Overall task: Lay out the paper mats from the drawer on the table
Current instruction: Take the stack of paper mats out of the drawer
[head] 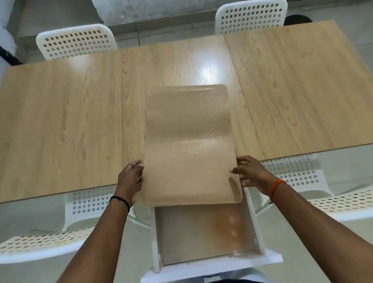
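Note:
A stack of beige, dot-textured paper mats (pixel 188 146) hangs over the near edge of the wooden table (pixel 57 126), its far end above the table's middle panel and its near end above the open white drawer (pixel 205 233). My left hand (pixel 131 180) grips the stack's left edge. On the right edge, my right hand (pixel 248 171) has its fingers spread, with the fingertips touching the mats. The drawer is pulled out toward me and its brownish floor shows bare.
Two white perforated chairs (pixel 76 41) (pixel 251 15) stand at the table's far side. Two more (pixel 38 243) (pixel 363 199) flank the drawer on my side. A grey wall and dark-framed panels lie beyond.

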